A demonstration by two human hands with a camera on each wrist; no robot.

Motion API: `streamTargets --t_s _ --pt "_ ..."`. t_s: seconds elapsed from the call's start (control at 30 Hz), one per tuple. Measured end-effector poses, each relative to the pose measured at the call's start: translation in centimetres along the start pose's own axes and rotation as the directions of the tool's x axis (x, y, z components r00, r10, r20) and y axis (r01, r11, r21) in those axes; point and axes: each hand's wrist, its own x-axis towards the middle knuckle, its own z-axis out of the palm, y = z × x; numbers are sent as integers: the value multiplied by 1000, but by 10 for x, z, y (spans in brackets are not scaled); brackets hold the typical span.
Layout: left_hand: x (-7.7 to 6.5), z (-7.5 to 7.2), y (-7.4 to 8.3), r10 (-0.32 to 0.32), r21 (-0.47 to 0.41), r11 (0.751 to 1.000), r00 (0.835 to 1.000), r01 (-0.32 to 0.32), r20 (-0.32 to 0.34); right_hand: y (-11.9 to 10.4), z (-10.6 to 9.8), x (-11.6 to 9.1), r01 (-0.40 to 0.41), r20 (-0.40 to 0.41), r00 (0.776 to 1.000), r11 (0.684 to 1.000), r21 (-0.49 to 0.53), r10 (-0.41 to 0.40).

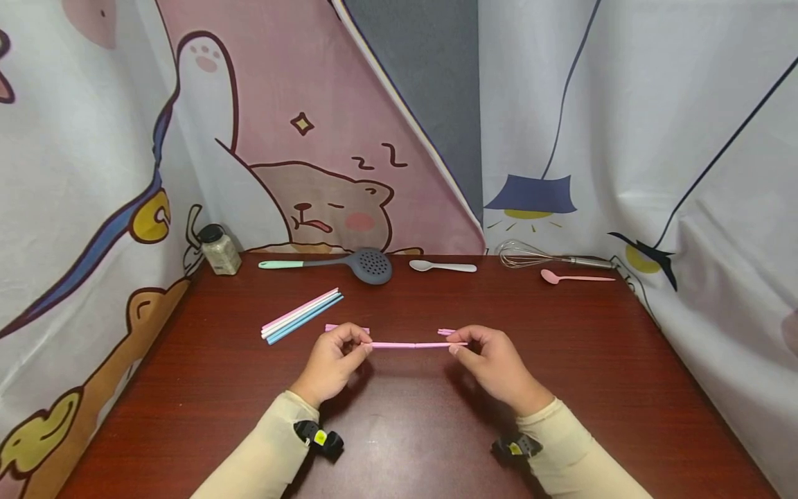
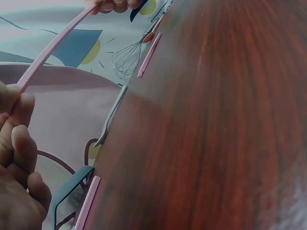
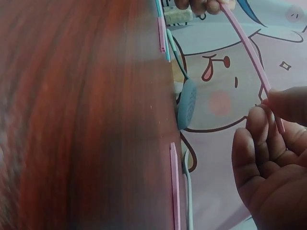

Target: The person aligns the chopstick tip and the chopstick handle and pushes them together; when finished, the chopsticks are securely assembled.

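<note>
A long pink straw (image 1: pixel 393 344) is stretched level between my two hands over the table, a faint mark or bend showing near its middle. My left hand (image 1: pixel 333 360) pinches its left end between thumb and forefinger. Near the other end, my right hand (image 1: pixel 499 364) pinches it the same way, and a short tip pokes out past the fingers in the right wrist view. Just beyond the left hand lie short pink straw pieces (image 1: pixel 348 328). More short pink pieces (image 1: pixel 444 332) lie behind the right fingertips, partly hidden by them.
Pink, white and blue straws (image 1: pixel 302 317) lie in a bundle at left. Along the back are a capped jar (image 1: pixel 219 251), a slotted skimmer (image 1: pixel 370 267), a white spoon (image 1: pixel 444 266), a whisk (image 1: pixel 530 255) and a pink spoon (image 1: pixel 576 277). Printed curtains surround the table (image 1: pixel 399 436).
</note>
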Motion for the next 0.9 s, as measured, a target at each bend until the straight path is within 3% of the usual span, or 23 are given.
streamTargets --t_s 0.33,0.9 --pt "1 0 0 36 19 999 998 -35 -44 4 -3 2 -24 -2 1000 999 -47 24" --pt "1 -3 1 36 -21 999 995 -39 -96 7 -4 3 -57 -51 997 998 -11 56"
